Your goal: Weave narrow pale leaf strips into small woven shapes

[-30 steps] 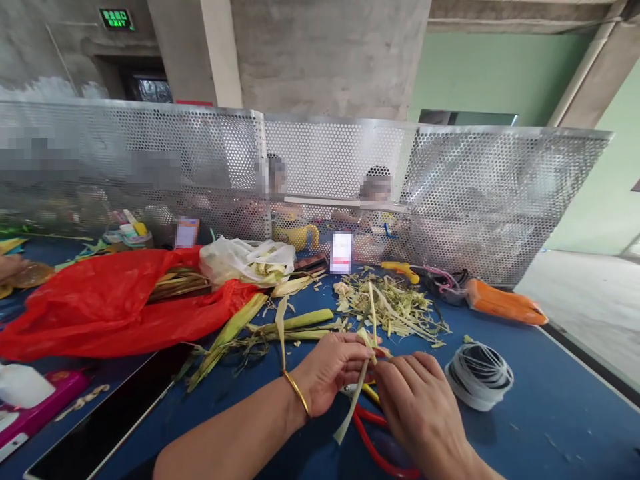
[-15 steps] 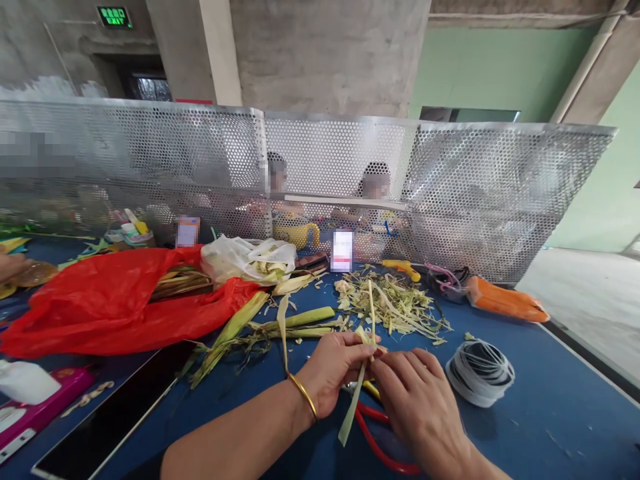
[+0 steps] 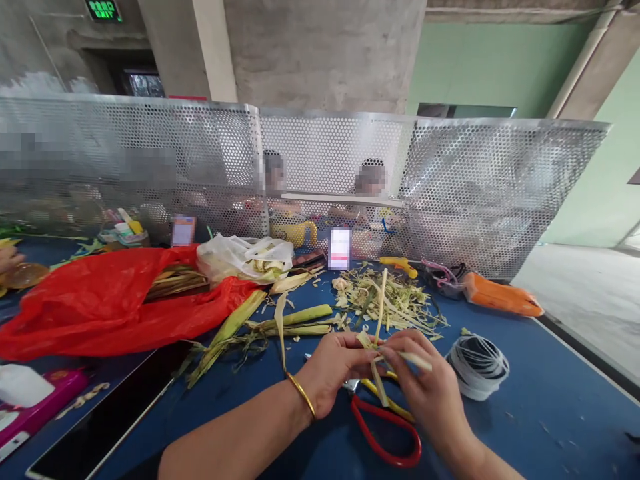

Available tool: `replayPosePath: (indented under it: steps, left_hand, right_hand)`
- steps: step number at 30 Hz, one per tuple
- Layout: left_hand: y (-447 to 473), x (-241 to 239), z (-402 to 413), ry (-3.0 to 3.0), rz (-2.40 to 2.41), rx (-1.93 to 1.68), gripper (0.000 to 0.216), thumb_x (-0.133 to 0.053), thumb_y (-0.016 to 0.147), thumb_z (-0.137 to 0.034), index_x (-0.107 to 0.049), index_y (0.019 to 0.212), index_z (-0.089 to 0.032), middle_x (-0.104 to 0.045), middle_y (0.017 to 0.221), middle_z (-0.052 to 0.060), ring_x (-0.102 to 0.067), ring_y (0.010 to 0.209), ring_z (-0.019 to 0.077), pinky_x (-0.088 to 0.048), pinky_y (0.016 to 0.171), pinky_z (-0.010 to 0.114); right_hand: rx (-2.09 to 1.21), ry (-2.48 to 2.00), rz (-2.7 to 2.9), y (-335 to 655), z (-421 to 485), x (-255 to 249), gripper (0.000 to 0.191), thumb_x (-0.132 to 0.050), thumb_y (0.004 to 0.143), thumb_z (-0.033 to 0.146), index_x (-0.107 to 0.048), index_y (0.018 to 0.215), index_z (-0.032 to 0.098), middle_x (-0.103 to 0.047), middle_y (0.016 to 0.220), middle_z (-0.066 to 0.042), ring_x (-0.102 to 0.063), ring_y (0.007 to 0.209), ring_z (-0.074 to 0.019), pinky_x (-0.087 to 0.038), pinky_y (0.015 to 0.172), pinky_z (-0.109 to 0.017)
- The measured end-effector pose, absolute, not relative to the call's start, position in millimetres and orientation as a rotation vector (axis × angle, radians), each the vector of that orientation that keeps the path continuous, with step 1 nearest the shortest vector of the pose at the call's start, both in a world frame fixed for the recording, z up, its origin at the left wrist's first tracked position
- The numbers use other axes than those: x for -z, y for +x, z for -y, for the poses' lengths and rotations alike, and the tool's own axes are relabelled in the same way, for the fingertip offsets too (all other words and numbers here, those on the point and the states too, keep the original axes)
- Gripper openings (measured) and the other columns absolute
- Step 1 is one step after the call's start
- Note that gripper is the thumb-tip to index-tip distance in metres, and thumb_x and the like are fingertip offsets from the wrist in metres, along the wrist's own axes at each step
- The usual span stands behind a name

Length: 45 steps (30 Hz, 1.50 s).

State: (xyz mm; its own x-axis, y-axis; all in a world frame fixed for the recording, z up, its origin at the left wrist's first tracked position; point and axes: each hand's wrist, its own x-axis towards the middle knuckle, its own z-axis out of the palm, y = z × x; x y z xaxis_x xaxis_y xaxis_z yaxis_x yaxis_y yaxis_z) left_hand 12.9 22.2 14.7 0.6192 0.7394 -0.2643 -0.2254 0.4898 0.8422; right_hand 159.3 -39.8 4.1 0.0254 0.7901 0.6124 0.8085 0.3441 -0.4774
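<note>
In front of my chest, my left hand [image 3: 334, 367] pinches a small bundle of pale corn husk strips [image 3: 381, 303] between thumb and fingers. One narrow strip sticks up from the bundle and another hangs down. My right hand [image 3: 427, 383] meets it from the right, its thumb and fingers closed on a husk strip that juts out across the fingers. Where the strips cross is partly hidden by the fingertips. Below the hands lie scissors with red handles [image 3: 364, 433] and a yellow-handled tool [image 3: 395, 405]. A dry husk strip [image 3: 280, 327] rises beside my left wrist.
Shredded husk [image 3: 395, 300] lies piled ahead. To the left are a red plastic bag [image 3: 100, 300], green husks [image 3: 235, 320] and a dark flat panel [image 3: 115, 417]. Grey cord [image 3: 479, 373] and an orange packet [image 3: 500, 295] sit right. A perforated metal screen [image 3: 325, 143] stands behind, people beyond it.
My right hand has turned and lifted slightly, bringing a husk strip across to the right. The hanging strip has shifted right, and more of the red scissor handles shows.
</note>
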Motion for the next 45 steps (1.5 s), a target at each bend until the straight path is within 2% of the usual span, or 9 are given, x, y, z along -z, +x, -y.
replayPosePath:
  steps: [4, 9, 15, 21, 29, 33, 37, 40, 45]
  left_hand:
    - [12, -17, -19, 0.894, -0.678, -0.615, 0.039, -0.084, 0.053, -0.036, -0.073, 0.080, -0.010, -0.068, 0.074, 0.007, -0.062, 0.066, 0.0156, -0.048, 0.074, 0.030]
    - [15, -8, -18, 0.914, -0.714, -0.647, 0.039, -0.086, 0.050, -0.032, -0.071, 0.080, -0.011, -0.069, 0.078, 0.007, -0.064, 0.071, 0.0158, -0.048, 0.076, 0.029]
    - [16, -5, -28, 0.818, -0.841, -0.879, 0.032, -0.083, 0.052, -0.026, -0.068, 0.078, -0.012, -0.067, 0.072, 0.003, -0.064, 0.067, 0.0154, -0.051, 0.071, 0.028]
    - [15, -6, -34, 0.855, -0.882, -0.933, 0.020, -0.074, 0.058, -0.020, -0.066, 0.075, -0.013, -0.065, 0.068, 0.002, -0.062, 0.063, 0.0138, -0.051, 0.066, 0.027]
    - [17, -7, -24, 1.054, -0.830, -0.784, 0.027, -0.079, 0.053, -0.027, -0.063, 0.071, -0.014, -0.061, 0.060, -0.002, -0.058, 0.055, 0.0127, -0.045, 0.056, 0.024]
    - [16, -14, -18, 1.198, -0.782, -0.631, 0.026, -0.080, 0.054, -0.031, -0.067, 0.067, -0.012, -0.064, 0.060, 0.001, -0.057, 0.054, 0.0130, -0.046, 0.057, 0.025]
    - [14, -18, -16, 1.244, -0.795, -0.591, 0.022, -0.076, 0.060, -0.031, -0.071, 0.071, -0.012, -0.067, 0.065, 0.003, -0.059, 0.056, 0.0135, -0.045, 0.055, 0.023]
    - [13, -17, -17, 1.186, -0.799, -0.591, 0.023, -0.074, 0.064, -0.032, -0.072, 0.077, -0.013, -0.069, 0.070, 0.004, -0.062, 0.062, 0.0147, -0.047, 0.061, 0.025]
    - [16, -11, -13, 1.123, -0.835, -0.607, 0.026, -0.078, 0.061, -0.032, -0.071, 0.078, -0.014, -0.069, 0.071, 0.002, -0.063, 0.061, 0.0143, -0.048, 0.060, 0.023]
  right_hand:
    - [-0.280, -1.726, 1.630, 165, 32, -2, 0.034, -0.043, 0.094, 0.039, -0.055, 0.067, 0.022, -0.058, 0.055, 0.001, -0.054, 0.049, -0.0134, -0.037, 0.045, -0.022]
    - [-0.430, -1.778, 1.551, 161, 31, -2, 0.033, -0.042, 0.091, 0.041, -0.052, 0.065, 0.022, -0.056, 0.050, 0.002, -0.051, 0.040, -0.0126, -0.035, 0.041, -0.021]
    - [-0.894, -1.549, 1.333, 158, 32, -2, 0.022, -0.048, 0.087, 0.039, -0.055, 0.093, 0.019, -0.063, 0.059, 0.003, -0.058, 0.043, -0.0131, -0.044, 0.043, -0.021]
    - [-0.587, -1.371, 1.795, 156, 40, -16, 0.022, -0.042, 0.093, 0.022, -0.059, 0.107, 0.021, -0.068, 0.082, -0.002, -0.064, 0.072, -0.0140, -0.050, 0.065, -0.023]
    - [0.253, -1.275, 2.136, 162, 42, -22, 0.022, -0.042, 0.093, 0.015, -0.063, 0.091, 0.021, -0.066, 0.087, -0.005, -0.062, 0.079, -0.0148, -0.046, 0.073, -0.026]
    - [0.333, -1.318, 2.030, 167, 36, -20, 0.021, -0.040, 0.094, 0.016, -0.057, 0.081, 0.019, -0.067, 0.091, -0.006, -0.062, 0.086, -0.0164, -0.043, 0.086, -0.031]
    - [0.351, -1.554, 2.024, 168, 32, -14, 0.026, -0.038, 0.094, 0.020, -0.047, 0.070, 0.021, -0.057, 0.057, 0.002, -0.054, 0.054, -0.0140, -0.039, 0.065, -0.027]
    - [0.282, -1.719, 1.933, 167, 33, -10, 0.025, -0.040, 0.093, 0.026, -0.046, 0.069, 0.022, -0.053, 0.052, 0.003, -0.050, 0.049, -0.0140, -0.027, 0.050, -0.025]
    - [-0.111, -1.838, 1.741, 163, 34, -7, 0.023, -0.042, 0.090, 0.029, -0.045, 0.068, 0.022, -0.050, 0.052, 0.005, -0.043, 0.047, -0.0113, -0.023, 0.048, -0.024]
